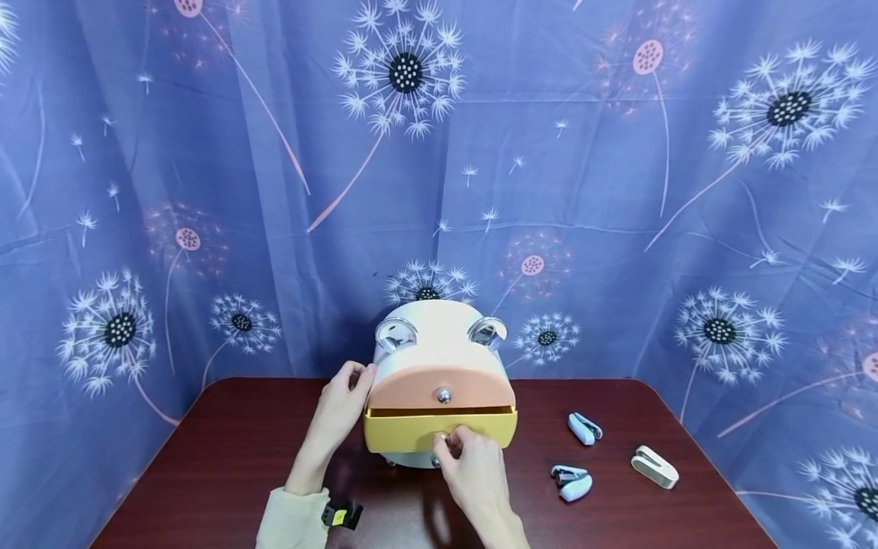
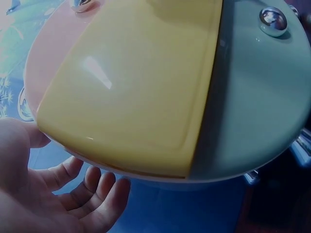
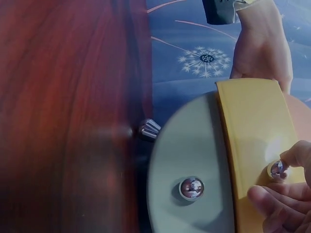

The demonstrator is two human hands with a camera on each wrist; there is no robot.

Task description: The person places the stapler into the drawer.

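Observation:
A small rounded cabinet point(image 1: 428, 320) in white stands on the table, with two chrome loops on top. Its yellow middle drawer point(image 1: 398, 435) juts out past the peach upper drawer point(image 1: 411, 386), leaving a dark gap along its top edge. The pale green bottom drawer point(image 2: 262, 92) sits back behind the yellow one. With thumb and fingers, my right hand point(image 1: 475, 469) pinches the yellow drawer's silver knob point(image 3: 277, 170). Fingers loosely bent, my left hand point(image 1: 341, 404) rests against the cabinet's left side, its fingertips at the edge beside the drawers.
To the right on the dark red table point(image 1: 233, 457) lie a light blue stapler point(image 1: 583, 429), a second blue stapler point(image 1: 575, 486) with its arm raised, and a cream stapler point(image 1: 655, 467). A blue dandelion-print curtain point(image 1: 384, 191) hangs behind the table.

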